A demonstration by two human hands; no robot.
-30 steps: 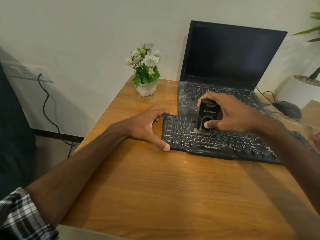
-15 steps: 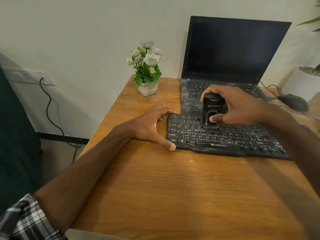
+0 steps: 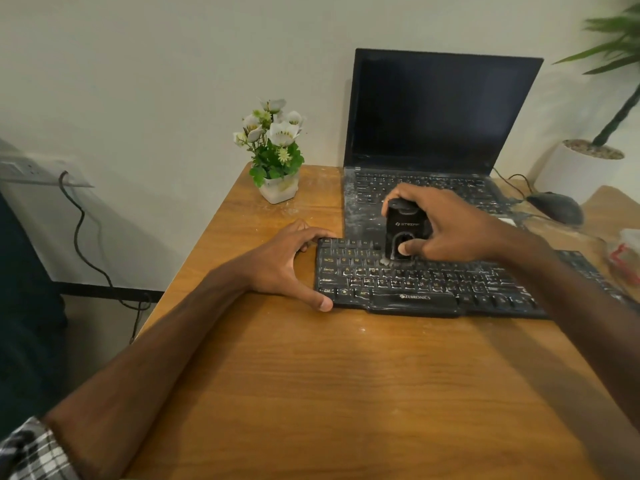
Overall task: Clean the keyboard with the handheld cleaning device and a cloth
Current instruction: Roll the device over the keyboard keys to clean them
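Head view. A black keyboard (image 3: 450,282), dusted with white powder, lies on a wooden table (image 3: 346,393) in front of an open laptop (image 3: 440,133) whose screen is dark and whose deck is also powdered. The right hand (image 3: 446,226) grips a black handheld cleaning device (image 3: 403,233) upright, its lower end on the keyboard's upper-left keys. The left hand (image 3: 284,265) braces the keyboard's left edge, thumb at the front corner, fingers at the rear corner. A small white pot of flowers (image 3: 275,150) stands left of the laptop; a mouse (image 3: 556,206) lies to its right.
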